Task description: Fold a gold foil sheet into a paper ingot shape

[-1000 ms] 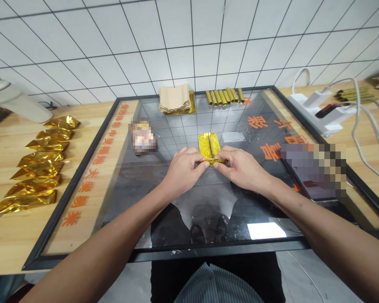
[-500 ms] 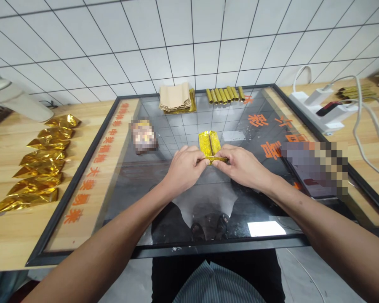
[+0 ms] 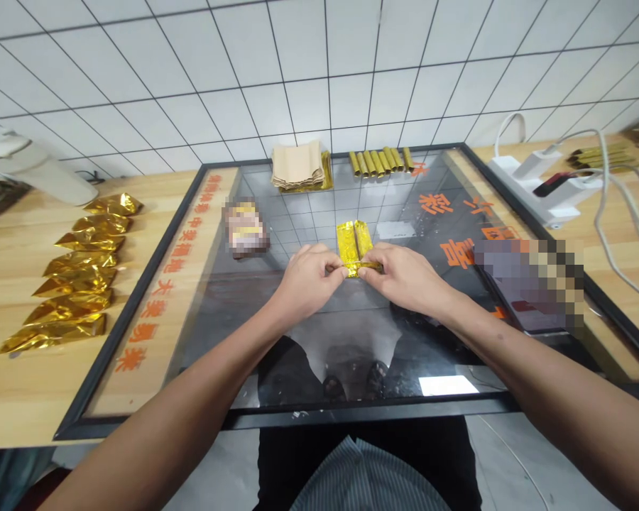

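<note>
A gold foil paper sheet (image 3: 354, 238) lies on the dark glass panel, its near edge curled into a narrow roll. My left hand (image 3: 313, 282) pinches the left end of that roll between thumb and fingers. At the right end, my right hand (image 3: 399, 275) holds it the same way, with the thumb toward me. Beyond my hands, the far part of the sheet stays flat, with a dark line down its middle. My fingers cover both ends of the roll.
Brown paper sheets (image 3: 298, 165) are stacked at the back, beside a row of gold tubes (image 3: 382, 162). Folded gold foil pieces (image 3: 77, 275) line the left. A blurred packet (image 3: 245, 231) sits left of my hands; a phone (image 3: 516, 284) and power strip (image 3: 537, 188) are rightward.
My view has shifted slightly. Both hands stay on the foil paper, with thumbs and fingers moving a little along its rolled near edge. Nothing has been let go.
</note>
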### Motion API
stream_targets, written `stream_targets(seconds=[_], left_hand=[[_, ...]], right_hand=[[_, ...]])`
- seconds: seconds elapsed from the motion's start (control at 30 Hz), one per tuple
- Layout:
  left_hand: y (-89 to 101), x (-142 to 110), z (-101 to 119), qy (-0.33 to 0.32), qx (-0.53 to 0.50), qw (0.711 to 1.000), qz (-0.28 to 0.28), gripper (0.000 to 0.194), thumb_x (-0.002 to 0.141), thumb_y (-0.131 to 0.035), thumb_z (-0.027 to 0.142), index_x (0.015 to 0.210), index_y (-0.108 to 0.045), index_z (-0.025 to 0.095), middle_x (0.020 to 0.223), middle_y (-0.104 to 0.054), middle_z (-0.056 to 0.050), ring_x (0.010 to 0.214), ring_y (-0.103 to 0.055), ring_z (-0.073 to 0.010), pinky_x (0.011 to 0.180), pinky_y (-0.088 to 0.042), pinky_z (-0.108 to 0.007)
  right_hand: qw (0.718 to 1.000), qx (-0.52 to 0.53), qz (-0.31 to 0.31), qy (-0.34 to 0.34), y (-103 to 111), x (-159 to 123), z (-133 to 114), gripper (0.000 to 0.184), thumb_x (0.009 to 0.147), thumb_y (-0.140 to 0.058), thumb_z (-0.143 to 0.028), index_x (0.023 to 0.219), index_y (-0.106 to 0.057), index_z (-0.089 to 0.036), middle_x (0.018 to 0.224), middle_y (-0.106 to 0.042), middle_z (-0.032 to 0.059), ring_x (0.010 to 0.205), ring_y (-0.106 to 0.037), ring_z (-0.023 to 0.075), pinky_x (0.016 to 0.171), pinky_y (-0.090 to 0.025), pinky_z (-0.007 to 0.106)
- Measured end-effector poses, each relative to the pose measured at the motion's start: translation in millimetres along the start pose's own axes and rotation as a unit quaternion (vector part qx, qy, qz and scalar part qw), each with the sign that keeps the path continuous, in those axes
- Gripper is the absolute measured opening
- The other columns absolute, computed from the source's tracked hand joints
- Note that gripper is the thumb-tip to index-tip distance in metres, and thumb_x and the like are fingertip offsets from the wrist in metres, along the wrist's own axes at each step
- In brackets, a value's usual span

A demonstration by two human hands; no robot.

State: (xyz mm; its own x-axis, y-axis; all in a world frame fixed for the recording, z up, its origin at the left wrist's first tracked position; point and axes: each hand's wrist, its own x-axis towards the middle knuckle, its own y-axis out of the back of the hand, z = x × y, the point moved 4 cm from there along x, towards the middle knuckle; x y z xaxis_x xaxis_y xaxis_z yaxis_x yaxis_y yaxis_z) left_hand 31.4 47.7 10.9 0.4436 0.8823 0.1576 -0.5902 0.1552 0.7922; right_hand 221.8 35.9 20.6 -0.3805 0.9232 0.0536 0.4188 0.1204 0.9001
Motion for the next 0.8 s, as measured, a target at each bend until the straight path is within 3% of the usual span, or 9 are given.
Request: stream_targets(seconds=[0.23, 0.43, 0.8], left_hand=[[-2.5, -2.2, 0.1, 0.006, 0.011, 1.0, 0.005, 0.025, 0.098, -0.067, 0.025, 0.074, -0.069, 0.022, 0.083, -0.067, -0.001, 0.09, -0.061, -0.0224, 0.095, -0.044, -0.044], [-7.3, -3.9, 0.7, 0.048, 0.021, 0.998, 0.042, 0.024, 0.095, -0.068, 0.021, 0.071, -0.069, 0.022, 0.086, -0.067, -0.001, 0.092, -0.061, -0.0234, 0.095, -0.047, -0.044], [-7.3, -6.5, 5.9, 0.072, 0.05, 0.994, 0.063, 0.019, 0.092, -0.073, 0.024, 0.074, -0.071, 0.023, 0.09, -0.07, -0.003, 0.098, -0.06, -0.0268, 0.092, -0.048, -0.045]], right_hand=[[1.0, -0.011, 0.006, -0.016, -1.6, 0.9, 1.2, 0.02, 0.103, -0.063, -0.035, 0.089, -0.073, -0.023, 0.1, -0.077, 0.0065, 0.088, -0.069, 0.025, 0.07, -0.04, 0.036], [0.999, -0.008, 0.006, -0.031, -2.8, 1.5, 1.3, 0.018, 0.101, -0.063, -0.034, 0.092, -0.074, -0.023, 0.108, -0.079, 0.0069, 0.092, -0.071, 0.027, 0.07, -0.039, 0.037], [0.999, -0.024, 0.007, -0.04, -2.5, 1.4, -0.9, 0.018, 0.101, -0.063, -0.034, 0.094, -0.076, -0.023, 0.106, -0.079, 0.0085, 0.092, -0.071, 0.027, 0.07, -0.041, 0.037]])
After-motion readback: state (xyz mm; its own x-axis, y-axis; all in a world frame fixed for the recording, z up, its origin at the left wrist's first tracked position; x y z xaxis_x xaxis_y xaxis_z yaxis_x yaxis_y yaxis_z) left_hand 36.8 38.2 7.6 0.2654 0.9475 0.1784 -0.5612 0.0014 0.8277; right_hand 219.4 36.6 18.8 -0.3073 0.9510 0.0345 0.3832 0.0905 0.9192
